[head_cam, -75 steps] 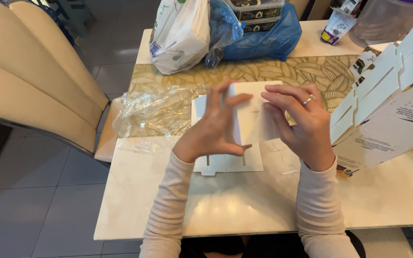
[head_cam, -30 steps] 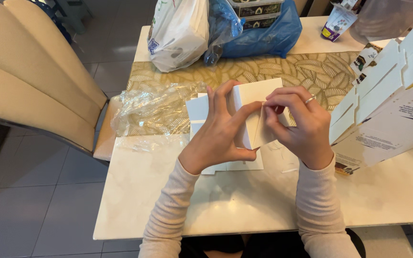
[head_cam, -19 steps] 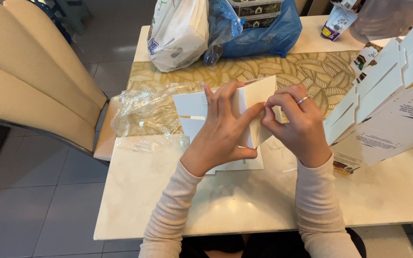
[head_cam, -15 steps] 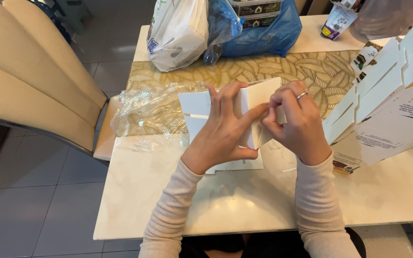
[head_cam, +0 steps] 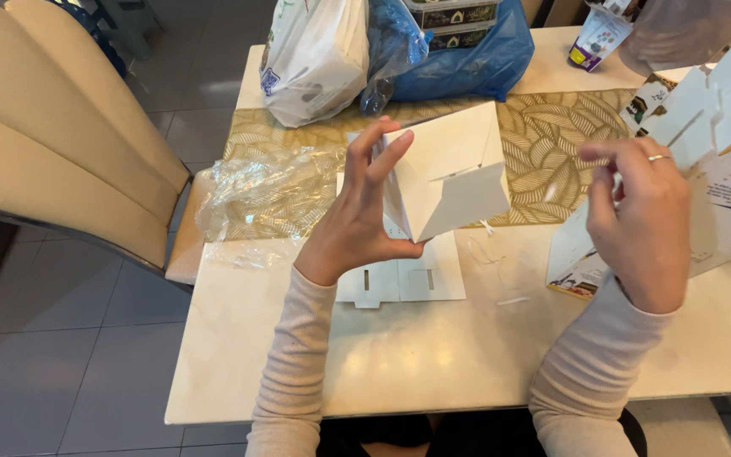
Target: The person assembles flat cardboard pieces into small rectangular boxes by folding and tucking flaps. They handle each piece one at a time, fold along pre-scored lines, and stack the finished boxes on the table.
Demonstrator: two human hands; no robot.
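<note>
Holding slotted white card pieces (head_cam: 450,173) up off table (head_cam: 433,355): left hand (head_cam: 357,228) pinches them, thumb under, fingers on top. Two panels look joined at slit, so first joint judged done. Right hand (head_cam: 640,216) away to side, fingers curled at punched sheet (head_cam: 721,127); whether it grips anything, cannot tell. Flat slotted piece (head_cam: 399,283) below left hand, unused. More panels in sheet, so most assembly judged left. Loose plastic wrap (head_cam: 264,195) left of left hand.

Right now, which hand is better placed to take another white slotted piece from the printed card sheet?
The right hand: it is already at the printed card sheet on that side, apparently free. The left hand holds the folded white card piece up.
</note>
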